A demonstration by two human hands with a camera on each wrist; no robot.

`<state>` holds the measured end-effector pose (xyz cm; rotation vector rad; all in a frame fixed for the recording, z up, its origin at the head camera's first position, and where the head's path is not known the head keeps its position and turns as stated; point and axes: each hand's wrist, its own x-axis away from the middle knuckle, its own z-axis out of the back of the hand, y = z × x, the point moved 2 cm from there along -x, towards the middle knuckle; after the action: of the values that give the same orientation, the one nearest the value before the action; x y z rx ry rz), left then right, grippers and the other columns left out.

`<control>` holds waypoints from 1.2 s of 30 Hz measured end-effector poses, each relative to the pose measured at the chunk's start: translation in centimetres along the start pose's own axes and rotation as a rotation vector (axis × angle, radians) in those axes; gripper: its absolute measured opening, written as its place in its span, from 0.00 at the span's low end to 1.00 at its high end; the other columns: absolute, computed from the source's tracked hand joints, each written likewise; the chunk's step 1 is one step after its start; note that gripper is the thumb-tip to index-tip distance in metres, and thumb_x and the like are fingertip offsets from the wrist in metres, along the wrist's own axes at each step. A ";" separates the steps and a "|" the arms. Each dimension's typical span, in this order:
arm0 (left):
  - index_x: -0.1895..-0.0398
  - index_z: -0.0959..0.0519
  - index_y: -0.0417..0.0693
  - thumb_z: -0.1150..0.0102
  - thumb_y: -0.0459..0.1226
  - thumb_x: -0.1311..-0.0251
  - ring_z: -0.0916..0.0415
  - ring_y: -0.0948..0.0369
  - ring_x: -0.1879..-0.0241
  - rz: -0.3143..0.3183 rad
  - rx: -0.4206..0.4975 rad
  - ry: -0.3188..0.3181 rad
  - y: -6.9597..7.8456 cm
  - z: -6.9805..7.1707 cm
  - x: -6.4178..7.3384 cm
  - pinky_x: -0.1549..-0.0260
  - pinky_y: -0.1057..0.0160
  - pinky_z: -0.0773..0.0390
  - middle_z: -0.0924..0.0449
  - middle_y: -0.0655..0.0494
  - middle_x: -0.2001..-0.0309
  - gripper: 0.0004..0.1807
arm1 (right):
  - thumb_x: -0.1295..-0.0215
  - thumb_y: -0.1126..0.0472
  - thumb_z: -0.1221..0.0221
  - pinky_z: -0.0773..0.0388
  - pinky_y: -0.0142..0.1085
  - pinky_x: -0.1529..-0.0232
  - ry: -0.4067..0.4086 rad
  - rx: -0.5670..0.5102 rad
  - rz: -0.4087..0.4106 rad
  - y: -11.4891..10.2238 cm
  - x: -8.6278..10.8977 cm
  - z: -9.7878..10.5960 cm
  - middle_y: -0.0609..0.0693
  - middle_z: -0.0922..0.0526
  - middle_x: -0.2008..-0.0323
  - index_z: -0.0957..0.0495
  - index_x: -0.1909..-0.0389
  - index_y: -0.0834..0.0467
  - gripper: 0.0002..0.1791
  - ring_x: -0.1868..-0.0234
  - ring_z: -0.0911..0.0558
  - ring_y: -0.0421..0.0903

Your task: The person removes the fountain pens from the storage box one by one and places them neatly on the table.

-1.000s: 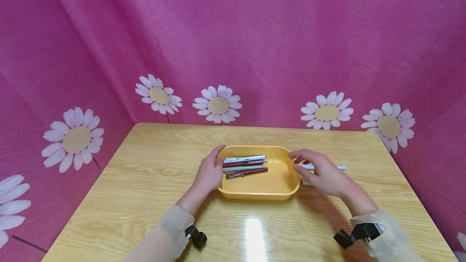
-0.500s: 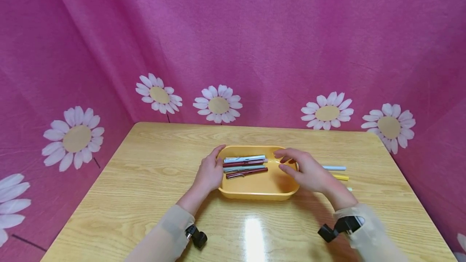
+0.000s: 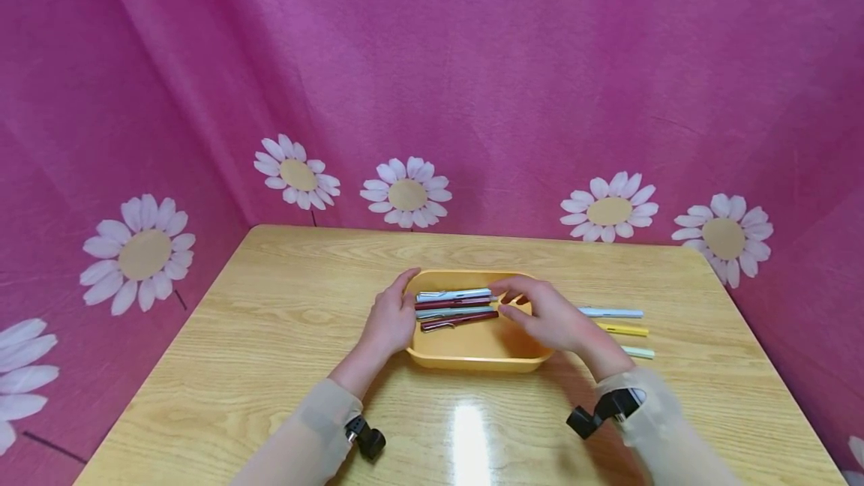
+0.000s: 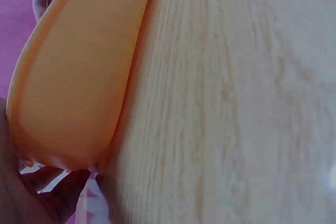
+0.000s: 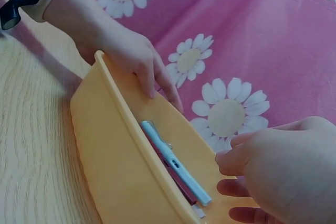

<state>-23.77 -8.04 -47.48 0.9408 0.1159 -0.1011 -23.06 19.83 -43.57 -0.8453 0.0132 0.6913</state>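
On the wooden table (image 3: 304, 283), see the yellow tray (image 3: 472, 364), likely light, stiff plastic, best taken by the rim. At its left end, note the left hand (image 3: 391, 317) gripping it; over its right half, the right hand (image 3: 550, 317), with thumb and fingers parted, apparently holding nothing. Inside, mostly leftward, find slim pens (image 3: 460, 319), probably smooth, rigid, light: best pinched mid-barrel.

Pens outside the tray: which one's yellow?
The middle pen of the three on the table, right of the tray. The light blue pen lies beyond it, the pale green pen on its near side.
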 end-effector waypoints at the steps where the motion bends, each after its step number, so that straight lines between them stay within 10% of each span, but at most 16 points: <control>1: 0.23 0.28 0.53 0.55 0.32 0.22 0.23 0.44 0.37 0.000 -0.001 -0.001 0.0 0.0 0.0 0.36 0.42 0.27 0.18 0.41 0.37 0.27 | 0.28 0.71 0.37 0.20 0.58 0.46 -0.002 -0.002 0.001 0.1 -0.1 -0.2 0.55 0.14 0.48 0.18 0.40 0.64 0.17 0.51 0.16 0.50; 36: 0.22 0.29 0.52 0.55 0.33 0.21 0.23 0.44 0.37 0.005 -0.005 -0.016 -0.4 0.0 -0.2 0.36 0.42 0.26 0.20 0.42 0.35 0.27 | 0.34 0.76 0.35 0.16 0.42 0.53 -0.208 0.026 0.013 0.6 -4.4 -4.6 0.55 0.13 0.60 0.16 0.53 0.66 0.10 0.59 0.14 0.46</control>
<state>-24.07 -8.25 -47.79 0.9350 0.0991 -0.1042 -25.72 14.48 -45.86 -0.7457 -0.1597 0.7868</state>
